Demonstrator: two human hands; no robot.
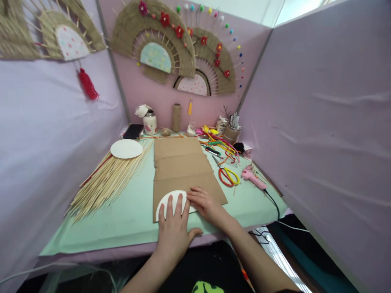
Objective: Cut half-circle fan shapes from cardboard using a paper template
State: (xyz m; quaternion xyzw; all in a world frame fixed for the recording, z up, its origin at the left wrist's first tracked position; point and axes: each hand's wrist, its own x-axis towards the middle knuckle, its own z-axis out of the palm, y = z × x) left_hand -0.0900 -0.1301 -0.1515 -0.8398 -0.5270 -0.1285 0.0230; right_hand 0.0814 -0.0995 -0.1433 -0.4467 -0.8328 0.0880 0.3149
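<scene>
Craft booth: fans point(171, 49), glue gun point(253, 179), scissors point(227, 176)

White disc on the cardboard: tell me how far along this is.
Done: cardboard sheet laid flat, skewers fanned out, a second disc on them. In hand: left hand and right hand press the white disc at its near edge. Left: scissors and glue gun lie untouched.

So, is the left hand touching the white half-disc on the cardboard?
Touching. The head view shows the left hand lying flat on the white half-disc, fingers spread across its surface with no gap visible.
</scene>
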